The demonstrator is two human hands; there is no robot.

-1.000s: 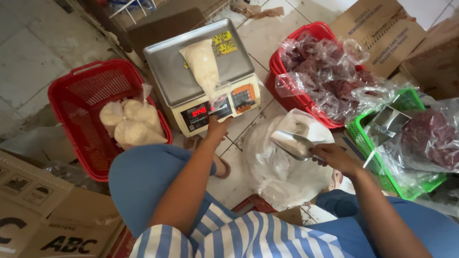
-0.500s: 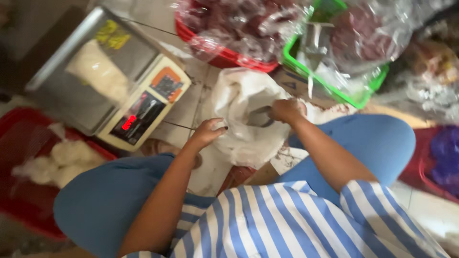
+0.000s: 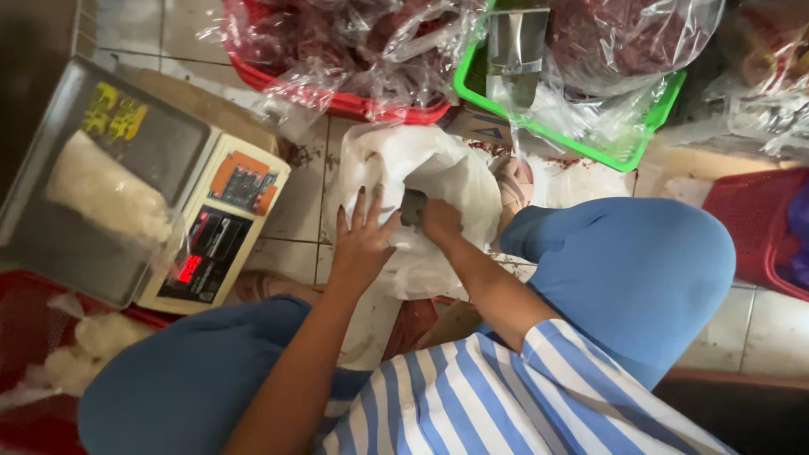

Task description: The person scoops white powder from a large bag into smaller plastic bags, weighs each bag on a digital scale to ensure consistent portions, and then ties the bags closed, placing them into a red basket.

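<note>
Scoop (image 3: pixel 412 207) in right hand (image 3: pixel 440 221), inside sack (image 3: pixel 438 164).

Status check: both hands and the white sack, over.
Left hand flat on white sack. Right hand inside its mouth, gripping a grey scoop. Nothing in the way.

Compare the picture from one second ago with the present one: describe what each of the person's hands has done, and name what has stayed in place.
The left hand left the scale keypad and now lies flat on the white sack. The right hand, which held the metal scoop above the sack, has pushed it down into the sack's mouth. The white bag on the scale pan and the baskets have stayed put.
</note>
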